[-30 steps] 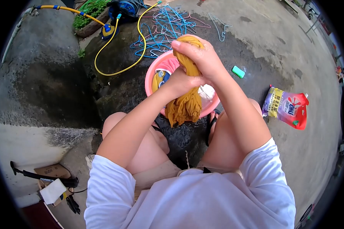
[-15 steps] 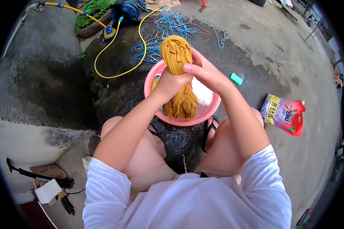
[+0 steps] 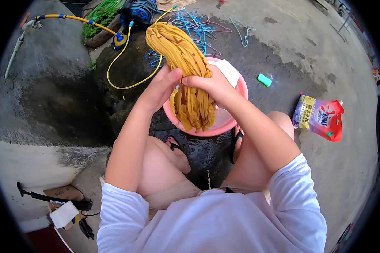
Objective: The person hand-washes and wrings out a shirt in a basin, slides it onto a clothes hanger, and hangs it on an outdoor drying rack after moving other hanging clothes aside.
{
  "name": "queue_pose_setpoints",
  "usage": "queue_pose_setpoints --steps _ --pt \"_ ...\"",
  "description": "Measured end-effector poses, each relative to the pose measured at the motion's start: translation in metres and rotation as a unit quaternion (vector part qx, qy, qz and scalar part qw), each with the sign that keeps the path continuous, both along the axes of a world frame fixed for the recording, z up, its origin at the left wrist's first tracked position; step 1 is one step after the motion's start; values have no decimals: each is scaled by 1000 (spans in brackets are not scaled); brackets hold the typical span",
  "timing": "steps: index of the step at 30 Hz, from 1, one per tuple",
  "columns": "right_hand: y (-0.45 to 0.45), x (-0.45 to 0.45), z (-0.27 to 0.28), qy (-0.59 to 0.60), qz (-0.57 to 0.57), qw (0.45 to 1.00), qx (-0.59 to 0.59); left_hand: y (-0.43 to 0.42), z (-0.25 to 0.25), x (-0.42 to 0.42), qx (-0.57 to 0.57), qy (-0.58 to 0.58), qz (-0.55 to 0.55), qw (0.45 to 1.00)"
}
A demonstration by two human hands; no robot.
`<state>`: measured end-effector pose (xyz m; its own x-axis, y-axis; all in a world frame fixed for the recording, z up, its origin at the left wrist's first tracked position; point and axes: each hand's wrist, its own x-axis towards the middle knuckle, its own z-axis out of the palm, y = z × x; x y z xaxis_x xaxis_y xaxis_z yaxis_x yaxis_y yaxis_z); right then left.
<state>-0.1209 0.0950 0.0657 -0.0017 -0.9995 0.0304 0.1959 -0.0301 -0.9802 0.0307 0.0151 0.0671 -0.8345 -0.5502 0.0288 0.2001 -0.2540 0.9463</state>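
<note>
White cloth in basin below mustard cloth

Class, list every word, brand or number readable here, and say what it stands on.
Apparently "OMO": the detergent bag.
"FOR...": the black bar; its remaining letters are blurred.
Characters on the bag's yellow panel: too blurred to read.
No numbers are readable.

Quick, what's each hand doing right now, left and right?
Left hand: holding the mustard cloth at its left side.
Right hand: holding the same cloth at its right side.
</note>
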Motion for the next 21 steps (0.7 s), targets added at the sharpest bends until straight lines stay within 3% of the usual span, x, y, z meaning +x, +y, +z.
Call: queue_pose_setpoints --steps 4,6,9,12,14,21 --pt "5 -6 15 -176 -50 983 -28 16 0 -7 -118 -110 -58 985" --pt "2 -5 13 -177 -47 982 -45 21 -9 -19 -233 -204 -78 948" --pt "4 -5 15 -112 -36 992 -38 36 -24 -32 -196 -152 -13 969" --pt "5 -8 22 -145 -12 989 -30 41 -42 -40 -161 -119 36 979" --pt "7 -7 27 -96 -64 993 -38 41 -56 -45 -148 -115 65 980" --pt "4 -12 20 -118 -84 989 -33 48 -43 -53 -200 -96 79 972"
